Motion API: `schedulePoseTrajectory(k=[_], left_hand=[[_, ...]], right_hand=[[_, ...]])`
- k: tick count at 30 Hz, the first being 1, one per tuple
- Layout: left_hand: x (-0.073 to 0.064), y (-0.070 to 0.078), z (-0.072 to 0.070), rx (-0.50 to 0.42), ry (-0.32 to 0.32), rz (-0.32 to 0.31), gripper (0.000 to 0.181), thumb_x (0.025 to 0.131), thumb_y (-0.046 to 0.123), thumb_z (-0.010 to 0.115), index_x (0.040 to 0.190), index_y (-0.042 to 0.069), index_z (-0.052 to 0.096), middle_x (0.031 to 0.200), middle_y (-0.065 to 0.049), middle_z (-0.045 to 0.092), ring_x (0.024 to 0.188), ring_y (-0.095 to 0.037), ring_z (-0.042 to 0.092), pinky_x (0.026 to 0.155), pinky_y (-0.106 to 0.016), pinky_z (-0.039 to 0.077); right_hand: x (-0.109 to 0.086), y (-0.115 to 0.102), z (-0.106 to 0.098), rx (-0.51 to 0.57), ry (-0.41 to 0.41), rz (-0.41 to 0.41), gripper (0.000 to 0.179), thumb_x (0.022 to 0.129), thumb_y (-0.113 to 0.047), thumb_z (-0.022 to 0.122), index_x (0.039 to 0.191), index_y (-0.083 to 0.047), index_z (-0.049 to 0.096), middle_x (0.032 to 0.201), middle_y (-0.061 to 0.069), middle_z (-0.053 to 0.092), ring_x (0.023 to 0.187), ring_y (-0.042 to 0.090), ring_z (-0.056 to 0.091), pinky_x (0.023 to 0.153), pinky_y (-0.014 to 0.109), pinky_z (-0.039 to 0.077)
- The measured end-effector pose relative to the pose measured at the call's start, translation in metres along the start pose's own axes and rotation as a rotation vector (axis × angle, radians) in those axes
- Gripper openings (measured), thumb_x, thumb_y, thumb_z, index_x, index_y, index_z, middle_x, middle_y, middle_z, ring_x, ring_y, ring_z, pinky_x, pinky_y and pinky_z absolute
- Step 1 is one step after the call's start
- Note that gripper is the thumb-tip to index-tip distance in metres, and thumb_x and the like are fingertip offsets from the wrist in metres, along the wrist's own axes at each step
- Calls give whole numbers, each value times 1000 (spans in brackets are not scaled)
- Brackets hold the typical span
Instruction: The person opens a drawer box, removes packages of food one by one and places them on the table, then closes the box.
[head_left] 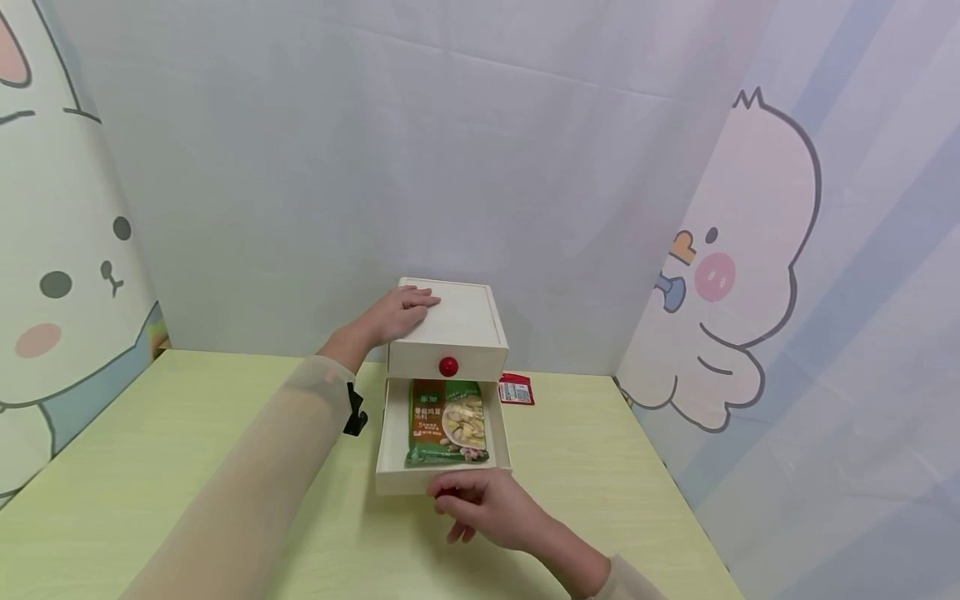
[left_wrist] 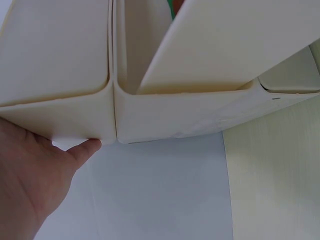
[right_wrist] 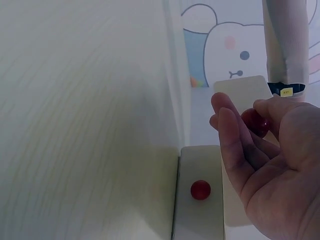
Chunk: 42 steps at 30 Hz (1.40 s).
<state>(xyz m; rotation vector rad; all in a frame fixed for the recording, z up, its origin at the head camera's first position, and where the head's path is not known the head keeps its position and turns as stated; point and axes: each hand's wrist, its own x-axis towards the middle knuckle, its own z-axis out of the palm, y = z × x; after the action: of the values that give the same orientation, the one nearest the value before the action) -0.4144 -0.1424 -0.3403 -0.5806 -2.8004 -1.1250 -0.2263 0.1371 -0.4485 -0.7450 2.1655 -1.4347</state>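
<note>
A small white drawer unit stands on the table, its middle drawer pulled out. Inside that drawer lies a green and brown food packet with a picture of a dish on it. My left hand rests on top of the unit, near its left edge, fingers extended; in the left wrist view its thumb lies along the side wall. With thumb and fingers, my right hand pinches the red knob of the pulled-out drawer. The top drawer, with its red knob, is closed.
A closed bottom drawer with a red knob shows in the right wrist view. Behind the unit's right side lies a red and white packet on the pale green table. Printed cloth walls border the table.
</note>
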Motion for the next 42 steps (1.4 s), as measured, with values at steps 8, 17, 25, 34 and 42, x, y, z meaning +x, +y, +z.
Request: schedulePoseTrajectory(k=[8, 17, 25, 34, 42], left_hand=[[0, 0, 0, -3, 5, 2, 53, 115, 28, 35, 163, 14, 54, 180, -9, 34, 173, -37, 14, 140, -61, 11], [0, -2, 0, -9, 5, 12, 53, 116, 28, 34, 164, 14, 53, 181, -11, 34, 172, -38, 13, 139, -61, 10], [-1, 0, 0, -17, 7, 14, 53, 116, 27, 34, 163, 13, 54, 180, -10, 34, 173, -37, 13, 140, -61, 10], [0, -1, 0, -15, 5, 16, 54, 116, 27, 34, 164, 13, 53, 180, -11, 34, 172, -38, 14, 139, -61, 11], [0, -2, 0, -14, 5, 12, 54, 116, 27, 34, 163, 13, 54, 180, -10, 34, 172, -37, 14, 139, -62, 11]], right_hand=[[-4, 3, 6, 12, 5, 3, 22, 108, -21, 72, 123, -8, 80, 107, 25, 79, 72, 17, 80, 61, 29, 66], [-9, 2, 10, 16, 2, 15, 21, 108, -18, 72, 124, -9, 80, 107, 22, 81, 71, 14, 79, 62, 32, 67], [-10, 6, 13, 29, -2, 0, 21, 108, -17, 71, 125, -9, 80, 107, 21, 81, 70, 13, 79, 61, 26, 65], [-11, 6, 13, 29, -9, 4, 21, 108, -17, 70, 126, -9, 79, 108, 20, 81, 71, 12, 79, 61, 24, 64], [-12, 3, 8, -33, -74, -37, 27, 108, -19, 70, 134, -12, 76, 100, 18, 79, 66, 8, 75, 60, 28, 65]])
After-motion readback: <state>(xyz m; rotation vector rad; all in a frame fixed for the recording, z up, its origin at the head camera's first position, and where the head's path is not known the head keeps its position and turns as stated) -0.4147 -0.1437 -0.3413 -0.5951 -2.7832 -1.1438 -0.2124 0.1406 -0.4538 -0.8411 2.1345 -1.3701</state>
